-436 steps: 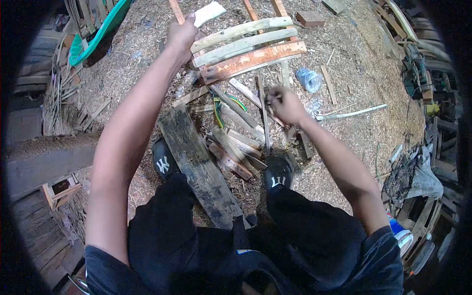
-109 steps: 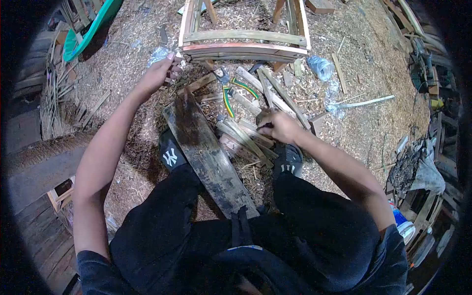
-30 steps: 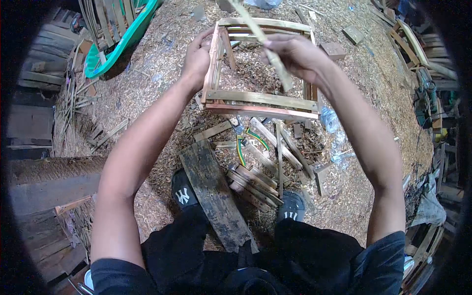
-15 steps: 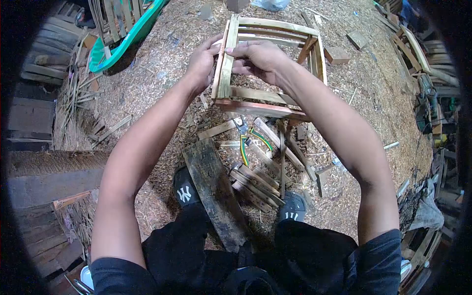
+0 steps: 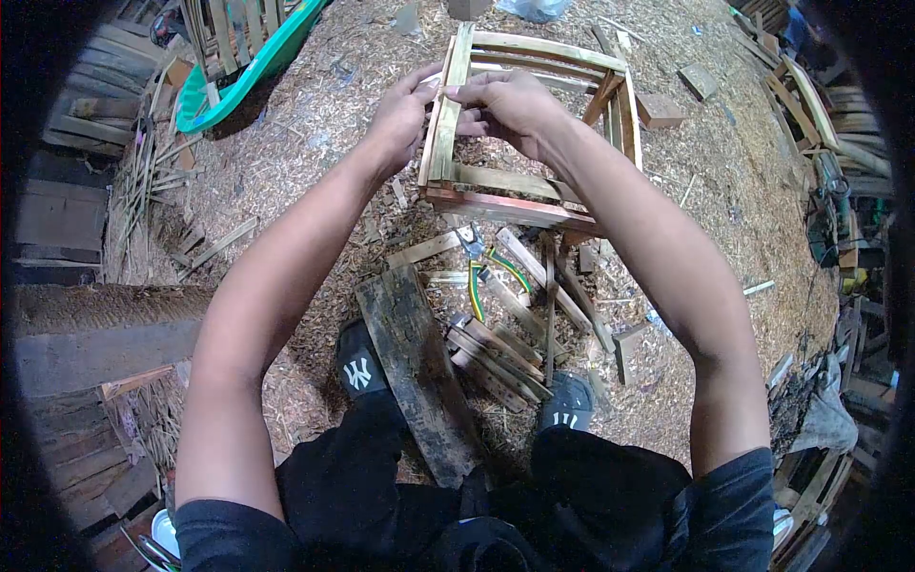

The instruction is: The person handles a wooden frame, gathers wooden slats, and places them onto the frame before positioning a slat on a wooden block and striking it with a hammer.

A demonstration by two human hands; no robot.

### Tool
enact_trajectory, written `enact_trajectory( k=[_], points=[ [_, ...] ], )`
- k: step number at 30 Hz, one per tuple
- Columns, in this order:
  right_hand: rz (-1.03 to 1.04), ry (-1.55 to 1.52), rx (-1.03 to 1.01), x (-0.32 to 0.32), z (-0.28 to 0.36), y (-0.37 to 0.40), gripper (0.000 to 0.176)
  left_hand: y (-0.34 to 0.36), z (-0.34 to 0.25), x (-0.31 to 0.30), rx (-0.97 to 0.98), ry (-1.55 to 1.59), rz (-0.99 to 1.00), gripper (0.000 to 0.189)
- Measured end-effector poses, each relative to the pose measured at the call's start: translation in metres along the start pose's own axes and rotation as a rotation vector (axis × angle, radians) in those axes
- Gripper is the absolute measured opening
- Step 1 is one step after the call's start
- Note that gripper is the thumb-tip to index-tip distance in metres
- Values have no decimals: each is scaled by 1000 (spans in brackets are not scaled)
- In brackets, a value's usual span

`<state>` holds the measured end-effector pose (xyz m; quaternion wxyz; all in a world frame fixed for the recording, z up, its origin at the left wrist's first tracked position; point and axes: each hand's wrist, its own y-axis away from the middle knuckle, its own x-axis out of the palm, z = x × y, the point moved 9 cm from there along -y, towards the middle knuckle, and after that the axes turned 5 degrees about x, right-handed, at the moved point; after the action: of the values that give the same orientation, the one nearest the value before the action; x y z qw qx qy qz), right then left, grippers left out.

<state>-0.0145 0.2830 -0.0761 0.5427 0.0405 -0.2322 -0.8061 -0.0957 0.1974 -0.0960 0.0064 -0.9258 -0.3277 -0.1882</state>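
A small wooden frame of narrow slats is held up in front of me, above the wood shavings. My left hand grips the outer side of its left edge, with the fingers bent around a thin slat. From the inner side, my right hand pinches the same edge, its thumb on the front of the slat and its fingers behind. The two hands' fingertips nearly meet there, and what lies between them is hidden. Below the frame, pliers with green and yellow handles lie with their handles spread.
A dark, weathered plank slopes between my feet. Short wood pieces are piled beside it. A green plastic container holding slats stands at the upper left. Wood blocks rest beyond the frame, and stacked timber lines both sides.
The frame and both hands have shifted slightly to the right in view, and the surroundings have shifted a little too. The grip on the frame looks the same.
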Motion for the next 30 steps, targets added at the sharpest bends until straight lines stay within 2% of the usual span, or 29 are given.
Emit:
enact_trajectory(
  k=[3, 8, 17, 20, 27, 29, 30],
  points=[
    [-15, -26, 0, -2, 1, -1, 13, -5, 1, -4, 30, -26, 4, 42],
    [-47, -88, -5, -7, -15, -15, 23, -9, 3, -9, 44, -36, -3, 43],
    [-15, -8, -30, 4, -15, -2, 31, -4, 6, -17, 35, -25, 15, 47],
    [-31, 72, -21, 8, -14, 6, 25, -2, 3, -18, 59, -52, 42, 51],
    [-2, 109, -54, 8, -19, -2, 27, 4, 3, -19, 37, -93, 77, 56],
    [15, 100, -100, 8, -17, -4, 38, 5, 2, -18, 34, -87, 73, 56],
    [16, 100, -99, 9, -16, -2, 38, 5, 3, -19, 33, -82, 69, 56]
  ],
)
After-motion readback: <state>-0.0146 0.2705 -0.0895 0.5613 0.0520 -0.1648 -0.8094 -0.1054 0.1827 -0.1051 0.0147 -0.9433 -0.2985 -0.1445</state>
